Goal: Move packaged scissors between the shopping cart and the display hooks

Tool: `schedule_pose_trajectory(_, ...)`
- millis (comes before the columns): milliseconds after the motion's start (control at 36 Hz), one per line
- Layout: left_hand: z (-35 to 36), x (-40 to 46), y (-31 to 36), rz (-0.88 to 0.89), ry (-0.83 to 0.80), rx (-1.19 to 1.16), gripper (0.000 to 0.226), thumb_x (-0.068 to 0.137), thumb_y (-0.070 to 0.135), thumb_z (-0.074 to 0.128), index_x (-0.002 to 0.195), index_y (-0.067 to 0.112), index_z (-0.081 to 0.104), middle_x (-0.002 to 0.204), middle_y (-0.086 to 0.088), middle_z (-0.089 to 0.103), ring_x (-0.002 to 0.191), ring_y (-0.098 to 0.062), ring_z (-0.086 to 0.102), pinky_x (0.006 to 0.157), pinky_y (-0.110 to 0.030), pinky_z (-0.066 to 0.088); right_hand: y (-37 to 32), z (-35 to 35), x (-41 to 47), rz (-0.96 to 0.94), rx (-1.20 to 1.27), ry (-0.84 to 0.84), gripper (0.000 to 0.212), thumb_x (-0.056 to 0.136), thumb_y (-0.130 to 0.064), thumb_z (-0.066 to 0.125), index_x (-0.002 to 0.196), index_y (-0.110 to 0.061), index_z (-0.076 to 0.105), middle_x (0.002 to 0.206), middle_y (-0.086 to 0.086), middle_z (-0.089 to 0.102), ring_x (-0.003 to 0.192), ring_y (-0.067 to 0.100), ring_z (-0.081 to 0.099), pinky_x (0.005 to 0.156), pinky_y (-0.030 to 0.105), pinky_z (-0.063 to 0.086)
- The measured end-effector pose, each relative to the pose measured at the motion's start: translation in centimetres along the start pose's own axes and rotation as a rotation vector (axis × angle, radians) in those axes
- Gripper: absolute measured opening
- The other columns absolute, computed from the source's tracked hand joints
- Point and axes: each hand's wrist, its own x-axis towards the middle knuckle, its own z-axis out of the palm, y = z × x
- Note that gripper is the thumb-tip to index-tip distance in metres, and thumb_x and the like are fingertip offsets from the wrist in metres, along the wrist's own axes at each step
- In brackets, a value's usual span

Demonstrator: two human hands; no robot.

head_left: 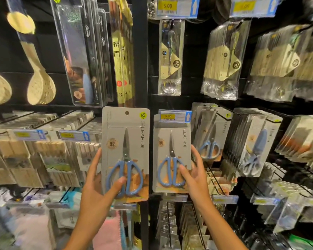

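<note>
Blue-handled scissors pack (125, 152) gripped in left hand (98, 179); right hand (193, 172) grips hanging pack (172, 154).

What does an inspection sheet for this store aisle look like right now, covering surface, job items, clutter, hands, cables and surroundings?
Surface: black display wall with wire hooks; no table seen.
Job's things: two grey card packs of blue-handled scissors. Left pack is held free in front of the wall, its hang hole empty. Right pack has its top behind a yellow price tag; whether it is on the hook cannot be told. Shopping cart not in view.
Clutter: more scissor packs hang to the right.
Hands: left hand grips the left pack; right hand grips the right pack.
Cables: nothing seen.
Surroundings: cream slotted ladles upper left, bagged utensils upper right, pink cloth below.
</note>
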Motion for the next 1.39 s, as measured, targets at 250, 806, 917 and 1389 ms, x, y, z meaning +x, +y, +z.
schedule_pose_trajectory(250, 0.1, 0.5, -0.2, 0.069, 0.002, 0.046, 0.092, 0.076, 0.018, 0.076, 0.146, 0.058, 0.032, 0.146, 0.043, 0.037, 0.138, 0.003, 0.044, 0.109, -0.028, 0.045, 0.0, -0.1, 1.1, 0.049, -0.007, 0.005, 0.067, 0.099, -0.003, 0.057, 0.153, -0.035, 0.033, 0.14, -0.006, 0.062, 0.129, 0.013, 0.059, 0.109, 0.046, 0.048)
schedule_pose_trajectory(806, 1.0, 1.8, -0.3, 0.058, 0.014, 0.047, 0.092, 0.078, 0.015, 0.076, 0.147, 0.057, 0.032, 0.149, 0.04, 0.037, 0.139, 0.004, 0.041, 0.116, -0.042, 0.036, 4.4, -0.1, 6.0, 0.031, -0.288, 0.007, 0.066, 0.104, -0.029, 0.053, 0.151, -0.061, 0.017, 0.074, 0.026, 0.058, 0.07, 0.04, 0.058, 0.068, 0.052, 0.055)
schedule_pose_trajectory(917, 1.1, 2.2, -0.1, 0.065, 0.018, 0.07, 0.091, 0.079, 0.018, 0.076, 0.146, 0.06, 0.032, 0.148, 0.043, 0.034, 0.142, -0.001, 0.039, 0.117, -0.049, 0.036, 6.1, 0.2, 7.9, 0.018, -0.376, 0.02, 0.068, 0.106, -0.029, 0.049, 0.148, -0.065, 0.01, 0.073, 0.021, 0.054, 0.066, 0.033, 0.057, 0.062, 0.045, 0.05)
schedule_pose_trajectory(1389, 1.4, 3.0, 0.6, 0.087, 0.034, 0.118, 0.09, 0.077, 0.021, 0.076, 0.146, 0.058, 0.033, 0.15, 0.036, 0.039, 0.142, -0.004, 0.042, 0.116, -0.051, 0.038, 10.6, 1.2, 15.9, 0.144, -0.702, 0.04, 0.075, 0.105, -0.042, 0.045, 0.149, -0.058, -0.013, 0.081, 0.006, 0.069, 0.069, 0.024, 0.068, 0.071, 0.051, 0.059)
